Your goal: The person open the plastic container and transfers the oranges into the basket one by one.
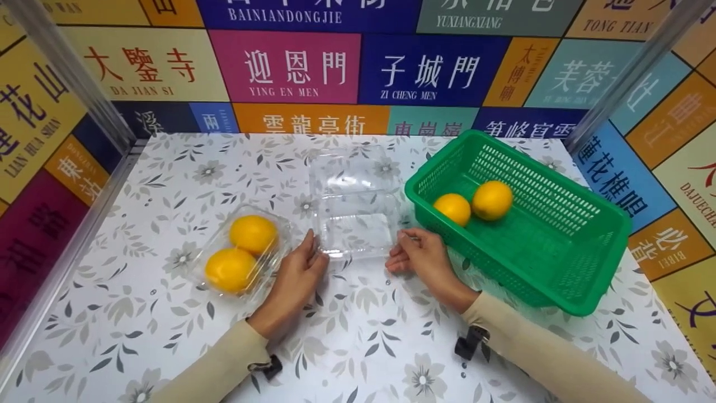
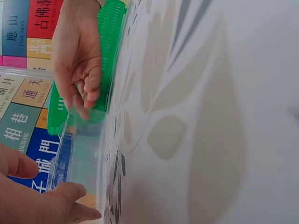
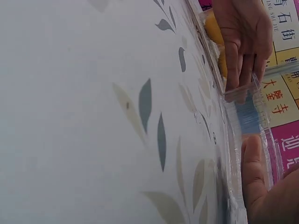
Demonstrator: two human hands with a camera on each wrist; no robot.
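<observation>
An empty clear plastic clamshell box (image 1: 358, 229) lies unfolded between my hands, its lid (image 1: 352, 170) laid back on the far side. My left hand (image 1: 296, 274) is at the box's near left edge, fingers extended along the side wall. On the opposite side, my right hand (image 1: 422, 254) has loosely bent fingers right at the near right corner. In the left wrist view the left thumb (image 2: 18, 163) stands apart from the fingers beside the wall. To the left, a second clear box (image 1: 285, 224) contains two oranges (image 1: 253, 235).
A green plastic basket (image 1: 559, 268) stands just right of the right hand, with two oranges (image 1: 492, 200) at its left end. The table has a floral cover (image 1: 347, 347). Printed panels (image 1: 285, 67) and clear corner posts (image 1: 84, 84) border it at the back and sides.
</observation>
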